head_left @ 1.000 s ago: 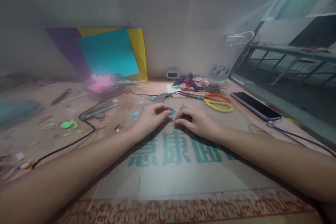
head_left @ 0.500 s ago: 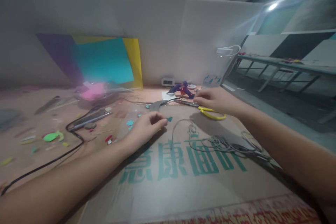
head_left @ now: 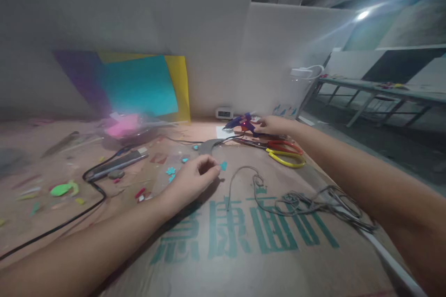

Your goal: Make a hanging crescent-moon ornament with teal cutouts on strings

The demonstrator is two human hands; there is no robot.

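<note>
My left hand (head_left: pixel 195 177) is closed in a pinch above the cardboard, with a small teal foam piece (head_left: pixel 223 165) at its fingertips. At the back of the table, a dark blue hot glue gun (head_left: pixel 243 123) with a lit red light points left over a white paper (head_left: pixel 225 132). My right hand (head_left: pixel 275 125) has its fingers curled at the glue gun's handle, partly hiding the grip. Just in front of that hand lie scissors with red and yellow handles (head_left: pixel 287 160). Several teal flower cut-outs (head_left: pixel 170 171) rest left of my left hand.
Tangled grey cord (head_left: pixel 299 202) lies on the printed cardboard (head_left: pixel 265 264). A black cable (head_left: pixel 62 226) crosses the left side near foam scraps (head_left: pixel 61 190). A small digital clock (head_left: pixel 224 112) stands by the wall, and coloured sheets (head_left: pixel 139 86) lean there.
My right hand has moved from above the scissors up to the glue gun's handle, uncovering the red scissor handle. My left hand keeps its pinch on the teal piece. The view has shifted slightly.
</note>
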